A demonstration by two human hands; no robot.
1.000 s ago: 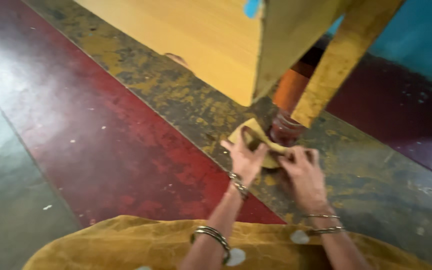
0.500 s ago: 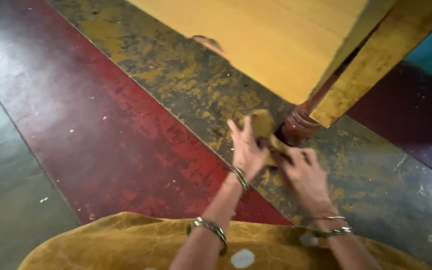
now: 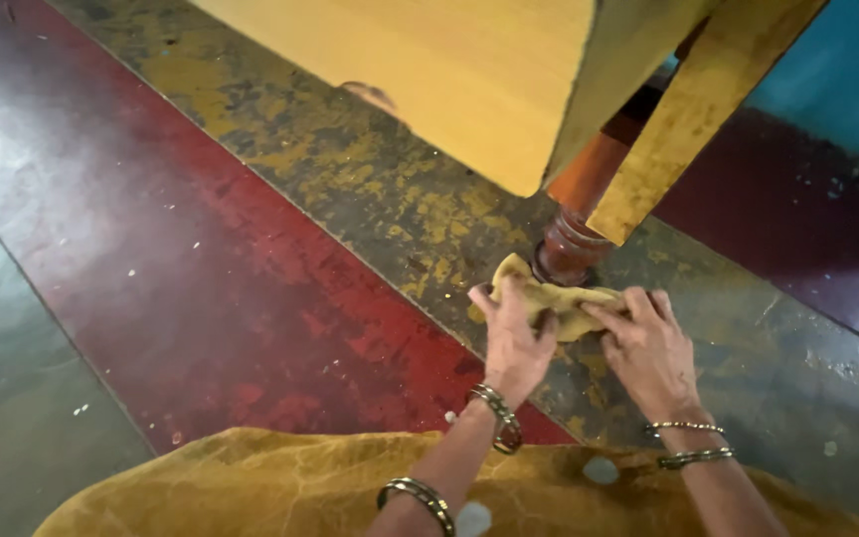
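Observation:
Both my hands hold a small yellow cloth [image 3: 557, 300] on the floor, right at the foot of a turned reddish-brown wooden leg [image 3: 577, 229]. My left hand [image 3: 512, 338] grips the cloth's left end with the fingers curled over it. My right hand [image 3: 648, 348] pinches its right end. The cloth touches the base of the leg. Metal bangles ring both wrists.
A yellow wooden table top [image 3: 449, 70] overhangs the leg, and a yellow slanted board [image 3: 693, 109] leans beside it. The painted floor has red [image 3: 201, 268], worn yellow-grey [image 3: 380, 189] and green [image 3: 2, 398] bands. My mustard garment [image 3: 280, 487] fills the bottom edge. A teal wall [image 3: 837, 70] stands at right.
The cloth has come down from against the leg to lie flatter on the floor at its base. Both hands have spread slightly apart along it.

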